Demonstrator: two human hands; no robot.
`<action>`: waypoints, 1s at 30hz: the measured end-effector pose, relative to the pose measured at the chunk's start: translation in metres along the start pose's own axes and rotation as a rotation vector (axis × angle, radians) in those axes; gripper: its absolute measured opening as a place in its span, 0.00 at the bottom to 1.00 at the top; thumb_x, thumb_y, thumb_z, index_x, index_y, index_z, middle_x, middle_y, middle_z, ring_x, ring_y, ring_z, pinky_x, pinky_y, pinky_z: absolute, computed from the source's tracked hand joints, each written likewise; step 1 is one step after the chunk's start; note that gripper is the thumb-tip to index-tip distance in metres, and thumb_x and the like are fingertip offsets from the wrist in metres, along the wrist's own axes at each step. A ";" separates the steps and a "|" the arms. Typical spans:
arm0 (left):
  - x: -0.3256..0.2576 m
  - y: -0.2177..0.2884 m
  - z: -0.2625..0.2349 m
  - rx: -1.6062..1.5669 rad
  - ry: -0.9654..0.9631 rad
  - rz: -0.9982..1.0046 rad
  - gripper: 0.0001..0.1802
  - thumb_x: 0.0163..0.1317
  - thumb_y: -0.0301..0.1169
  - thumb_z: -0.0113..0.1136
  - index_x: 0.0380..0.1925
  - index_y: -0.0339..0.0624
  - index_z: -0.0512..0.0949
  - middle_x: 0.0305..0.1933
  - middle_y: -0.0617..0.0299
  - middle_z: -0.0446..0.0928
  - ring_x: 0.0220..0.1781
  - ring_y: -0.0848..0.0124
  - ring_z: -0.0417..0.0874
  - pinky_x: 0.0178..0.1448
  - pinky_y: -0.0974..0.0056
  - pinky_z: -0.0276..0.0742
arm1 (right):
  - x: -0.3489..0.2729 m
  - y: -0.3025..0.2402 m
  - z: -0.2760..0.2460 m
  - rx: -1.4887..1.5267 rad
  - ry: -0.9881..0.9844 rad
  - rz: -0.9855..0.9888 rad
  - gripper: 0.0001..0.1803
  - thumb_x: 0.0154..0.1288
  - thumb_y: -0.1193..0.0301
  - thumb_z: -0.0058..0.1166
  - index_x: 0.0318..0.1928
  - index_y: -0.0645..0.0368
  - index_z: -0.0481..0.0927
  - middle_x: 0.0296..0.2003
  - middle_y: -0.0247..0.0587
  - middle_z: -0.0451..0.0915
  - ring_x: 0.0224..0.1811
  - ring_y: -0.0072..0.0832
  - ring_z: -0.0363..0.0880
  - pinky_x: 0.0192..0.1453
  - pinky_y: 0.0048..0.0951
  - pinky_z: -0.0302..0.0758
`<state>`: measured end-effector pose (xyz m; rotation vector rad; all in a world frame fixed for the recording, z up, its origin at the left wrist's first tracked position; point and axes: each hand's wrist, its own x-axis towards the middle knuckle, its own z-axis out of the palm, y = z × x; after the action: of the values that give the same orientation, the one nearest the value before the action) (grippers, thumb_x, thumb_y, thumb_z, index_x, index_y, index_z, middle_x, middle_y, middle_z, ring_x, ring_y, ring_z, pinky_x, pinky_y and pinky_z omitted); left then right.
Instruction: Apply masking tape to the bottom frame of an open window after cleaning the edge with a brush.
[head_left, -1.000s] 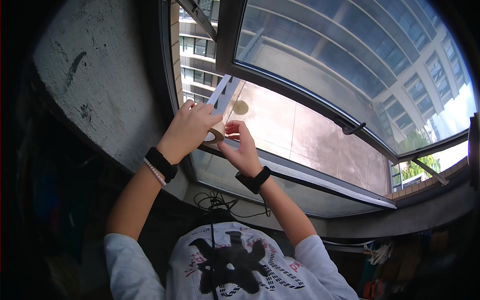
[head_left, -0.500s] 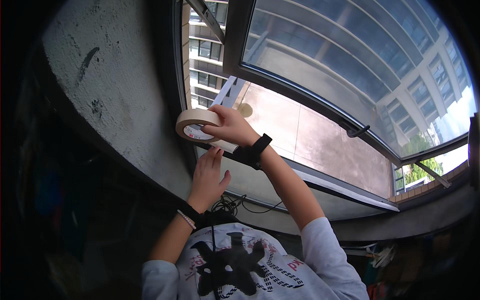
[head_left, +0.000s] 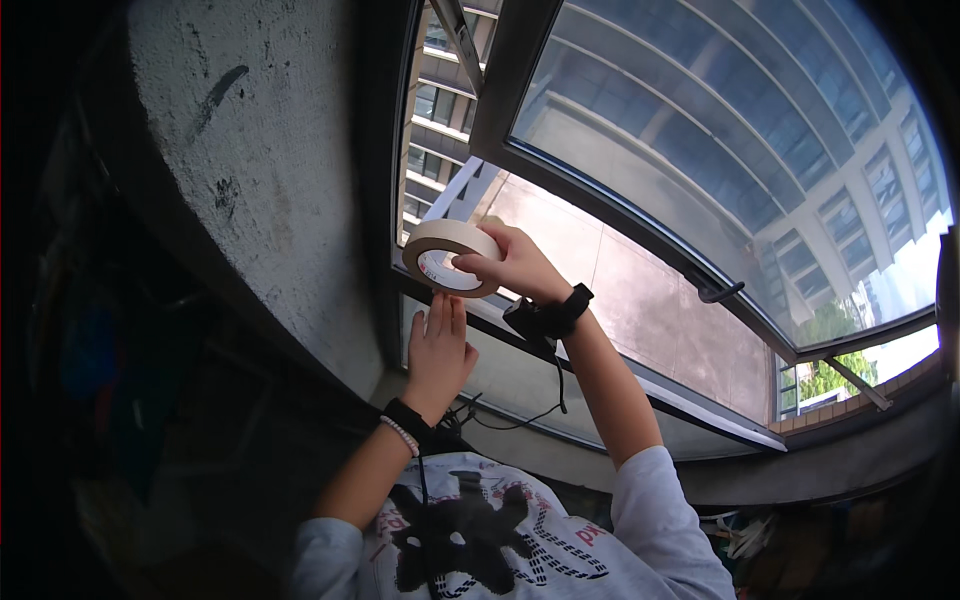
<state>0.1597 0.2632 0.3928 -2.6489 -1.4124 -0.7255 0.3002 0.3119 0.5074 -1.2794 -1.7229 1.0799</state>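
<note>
Right hand (head_left: 520, 265) grips tape roll (head_left: 450, 258) by its rim, roll on its left side, hole facing the camera. Left hand (head_left: 440, 350) just below, fingers flat, unclenched, against window frame (head_left: 600, 360).

The right hand (head_left: 515, 265) covers the far rim of the tape roll (head_left: 450, 256), and the roll hides the left hand's (head_left: 440, 350) fingertips.
</note>
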 end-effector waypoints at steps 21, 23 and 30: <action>0.012 -0.003 -0.003 -0.096 -0.043 -0.134 0.27 0.48 0.32 0.56 0.51 0.39 0.65 0.49 0.58 0.73 0.24 0.60 0.80 0.29 0.55 0.70 | -0.057 0.029 -0.013 0.632 0.470 0.091 0.20 0.64 0.54 0.43 0.24 0.57 0.72 0.16 0.33 0.71 0.17 0.19 0.68 0.24 0.19 0.65; 0.010 -0.004 0.005 -0.033 -0.090 -0.145 0.29 0.49 0.38 0.56 0.53 0.45 0.63 0.54 0.65 0.70 0.23 0.64 0.80 0.31 0.59 0.71 | -0.061 0.044 -0.015 0.806 0.508 0.003 0.26 0.64 0.50 0.36 0.20 0.58 0.71 0.12 0.36 0.69 0.17 0.25 0.66 0.28 0.22 0.64; 0.013 -0.004 -0.005 -0.145 -0.048 -0.143 0.25 0.49 0.32 0.55 0.49 0.40 0.64 0.51 0.56 0.72 0.22 0.59 0.80 0.26 0.56 0.70 | -0.078 0.056 -0.032 0.873 0.430 -0.104 0.30 0.62 0.48 0.30 0.18 0.59 0.70 0.13 0.41 0.70 0.17 0.28 0.67 0.25 0.25 0.64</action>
<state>0.1607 0.2744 0.4025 -2.7102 -1.6364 -0.8114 0.3680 0.2520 0.4633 -0.7617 -0.8167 1.1861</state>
